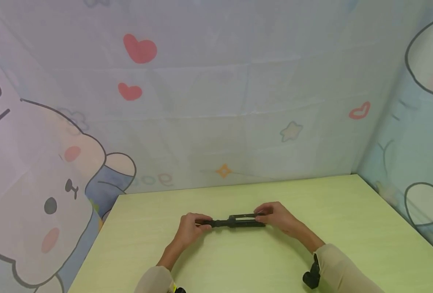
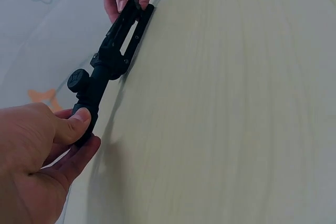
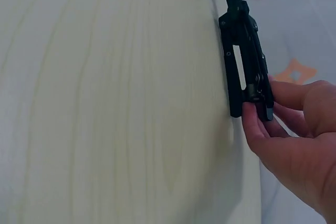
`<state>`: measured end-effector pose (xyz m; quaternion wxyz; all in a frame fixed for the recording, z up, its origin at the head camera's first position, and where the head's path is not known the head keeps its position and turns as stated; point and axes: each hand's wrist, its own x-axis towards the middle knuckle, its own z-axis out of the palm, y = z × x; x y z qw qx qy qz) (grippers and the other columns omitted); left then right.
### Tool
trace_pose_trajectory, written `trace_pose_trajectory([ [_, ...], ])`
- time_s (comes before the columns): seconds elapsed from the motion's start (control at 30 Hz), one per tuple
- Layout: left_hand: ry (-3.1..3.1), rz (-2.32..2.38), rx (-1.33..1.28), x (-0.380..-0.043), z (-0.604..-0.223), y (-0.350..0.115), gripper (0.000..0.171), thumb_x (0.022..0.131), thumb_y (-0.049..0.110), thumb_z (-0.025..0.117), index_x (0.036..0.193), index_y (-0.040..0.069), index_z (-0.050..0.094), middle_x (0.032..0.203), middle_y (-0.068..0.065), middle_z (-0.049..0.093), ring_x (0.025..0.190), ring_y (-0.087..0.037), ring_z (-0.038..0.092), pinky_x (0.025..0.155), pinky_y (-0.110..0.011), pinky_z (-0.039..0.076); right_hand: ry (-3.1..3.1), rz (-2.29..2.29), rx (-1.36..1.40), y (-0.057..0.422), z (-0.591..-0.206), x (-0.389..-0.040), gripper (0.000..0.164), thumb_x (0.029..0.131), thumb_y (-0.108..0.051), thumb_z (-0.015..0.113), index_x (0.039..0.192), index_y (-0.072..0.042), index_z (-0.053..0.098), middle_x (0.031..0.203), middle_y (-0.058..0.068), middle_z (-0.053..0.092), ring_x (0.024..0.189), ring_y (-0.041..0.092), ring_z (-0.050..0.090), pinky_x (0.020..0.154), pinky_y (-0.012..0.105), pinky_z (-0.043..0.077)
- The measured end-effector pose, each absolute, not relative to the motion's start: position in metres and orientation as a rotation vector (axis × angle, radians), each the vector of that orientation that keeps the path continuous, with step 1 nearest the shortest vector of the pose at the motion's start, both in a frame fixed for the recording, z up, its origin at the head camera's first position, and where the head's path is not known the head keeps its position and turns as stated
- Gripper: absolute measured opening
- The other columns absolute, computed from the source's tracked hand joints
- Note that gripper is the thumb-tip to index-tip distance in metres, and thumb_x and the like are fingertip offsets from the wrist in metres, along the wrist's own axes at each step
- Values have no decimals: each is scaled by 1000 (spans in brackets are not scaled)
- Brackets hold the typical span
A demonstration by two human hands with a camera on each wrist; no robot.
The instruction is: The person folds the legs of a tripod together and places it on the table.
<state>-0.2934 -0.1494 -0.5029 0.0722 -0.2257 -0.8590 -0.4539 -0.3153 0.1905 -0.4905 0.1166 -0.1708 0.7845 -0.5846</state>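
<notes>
A black mini tripod point(image 1: 232, 222) is held lengthwise between the two hands over the pale wooden table. At its head end, the left hand point(image 1: 189, 231) grips the tripod between thumb and fingers, close to a round knob point(image 2: 79, 81) that shows in the left wrist view. The right hand point(image 1: 277, 219) pinches a leg near its foot at the other end. In the right wrist view the legs point(image 3: 234, 77) lie nearly parallel, with a narrow gap between them. The right fingers point(image 3: 252, 124) partly hide the leg ends.
The light table point(image 1: 209, 268) spreads around the hands, its back edge meeting a printed cloth point(image 1: 216, 101) with hearts and cartoon animals. Cloth also hangs at the left and right sides. A dark wrist camera point(image 1: 312, 276) sits at the right sleeve.
</notes>
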Motion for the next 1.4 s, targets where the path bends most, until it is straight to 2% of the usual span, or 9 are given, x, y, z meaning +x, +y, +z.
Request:
trace_pose_trajectory([
  [0.3, -2627, -1372, -688, -290, -501, -144, 22, 90, -5, 77, 112, -4, 76, 110, -19, 72, 99, -36, 71, 81, -35, 62, 2319, -1554, -656, 182, -483, -313, 18, 95, -2, 75, 111, 7, 73, 100, 10, 71, 89, 21, 64, 74, 32, 57],
  [0.47, -2610, -1389, -694, -284, -500, -144, 23, 89, -7, 77, 112, -4, 75, 110, -17, 70, 98, -36, 70, 81, -32, 62, 2343, -1532, -684, 180, -482, -311, 17, 94, -2, 75, 110, 5, 73, 98, 10, 72, 87, 19, 65, 72, 30, 56],
  [0.8, -2574, -1301, -774, -284, -496, -144, 24, 87, -10, 78, 110, -4, 75, 106, -14, 69, 96, -35, 69, 82, -32, 62, 2469, -1472, -793, 179, -478, -314, 12, 94, -5, 76, 106, -5, 77, 99, 5, 73, 88, 20, 67, 73, 27, 57],
  [1.1, -2597, -1299, -751, -291, -499, -146, 26, 87, -15, 75, 110, -2, 75, 106, -13, 69, 100, -31, 69, 85, -31, 61, 2532, -1467, -824, 178, -481, -320, 12, 96, -6, 75, 107, -9, 78, 102, 4, 74, 91, 21, 68, 75, 29, 58],
  [1.4, -2615, -1278, -763, -291, -502, -144, 28, 87, -17, 73, 113, -5, 74, 110, -17, 70, 105, -36, 69, 86, -35, 61, 2540, -1473, -842, 176, -484, -320, 13, 95, -4, 75, 108, -6, 78, 102, 5, 74, 91, 18, 68, 75, 28, 58],
])
